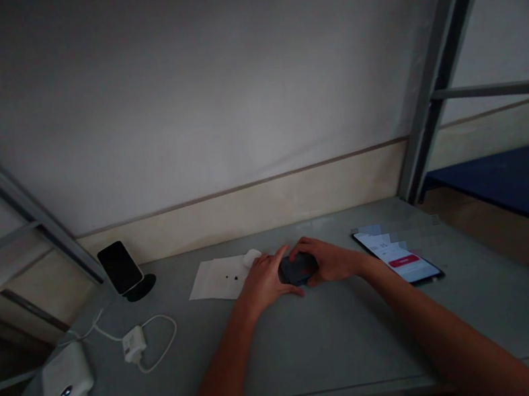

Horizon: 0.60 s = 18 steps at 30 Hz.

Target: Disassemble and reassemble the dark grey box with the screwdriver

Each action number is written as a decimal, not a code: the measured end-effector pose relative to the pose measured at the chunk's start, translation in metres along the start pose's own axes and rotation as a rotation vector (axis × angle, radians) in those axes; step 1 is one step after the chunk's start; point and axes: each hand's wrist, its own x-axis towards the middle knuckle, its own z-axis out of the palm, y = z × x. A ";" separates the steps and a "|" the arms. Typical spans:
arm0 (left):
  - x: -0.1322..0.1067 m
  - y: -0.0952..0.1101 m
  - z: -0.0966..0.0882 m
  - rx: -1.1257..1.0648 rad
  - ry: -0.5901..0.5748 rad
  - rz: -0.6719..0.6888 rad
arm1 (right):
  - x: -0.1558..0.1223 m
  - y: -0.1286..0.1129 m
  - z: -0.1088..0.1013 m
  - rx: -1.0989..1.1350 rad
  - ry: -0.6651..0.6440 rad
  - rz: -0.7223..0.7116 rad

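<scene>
A small dark, box-like object [300, 269] lies at the middle of the grey table, between my two hands. My right hand [325, 261] is closed around its right end, with fingers on the far side and thumb on the near side. At the left end, my left hand [265, 281] has thumb and forefinger spread apart in a C shape; whether it touches the object I cannot tell. White paper [212, 279] with a few tiny dark pieces [235, 277] on it lies beside my left hand. A small white rounded item [251, 257] shows behind that hand.
On the right lies a tablet [398, 258] with a lit screen. A phone [120, 267] leans on a dark round stand at the back left. Nearer are a white power bank [66, 383] and a white plug adapter [134, 344] with cables. Metal posts [437, 72] flank the table.
</scene>
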 end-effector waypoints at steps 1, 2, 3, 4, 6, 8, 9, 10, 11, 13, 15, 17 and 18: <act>0.000 0.000 0.000 -0.005 -0.005 -0.006 | 0.001 -0.001 0.001 0.001 0.002 -0.004; 0.000 -0.001 0.000 -0.013 -0.008 -0.010 | 0.002 -0.001 0.002 0.001 0.004 -0.008; 0.000 -0.002 0.000 -0.024 -0.008 -0.013 | 0.002 -0.002 0.004 0.000 0.004 -0.012; 0.000 -0.002 0.001 -0.034 -0.006 -0.018 | 0.003 -0.003 0.006 -0.004 0.008 -0.013; -0.001 -0.004 0.002 -0.050 -0.005 -0.033 | 0.005 -0.004 0.009 -0.016 0.022 -0.009; -0.003 -0.003 0.003 -0.052 -0.005 -0.045 | 0.006 -0.005 0.013 -0.034 0.045 -0.006; -0.004 -0.002 0.003 -0.047 -0.006 -0.044 | 0.006 -0.005 0.014 -0.045 0.059 -0.007; -0.004 -0.001 0.003 -0.041 -0.005 -0.036 | 0.006 -0.005 0.015 -0.054 0.071 -0.008; -0.005 0.001 0.001 -0.034 -0.001 -0.027 | 0.007 -0.004 0.016 -0.063 0.080 -0.008; -0.005 0.005 -0.006 -0.023 0.017 -0.010 | 0.007 -0.003 0.017 -0.073 0.092 -0.001; -0.004 0.006 -0.019 -0.003 0.074 -0.001 | 0.007 -0.002 0.017 -0.072 0.088 0.005; -0.004 0.000 -0.036 0.047 0.175 -0.017 | 0.006 -0.001 0.016 -0.059 0.084 0.012; -0.005 -0.006 -0.045 0.088 0.217 -0.044 | 0.006 -0.001 0.016 -0.050 0.080 0.011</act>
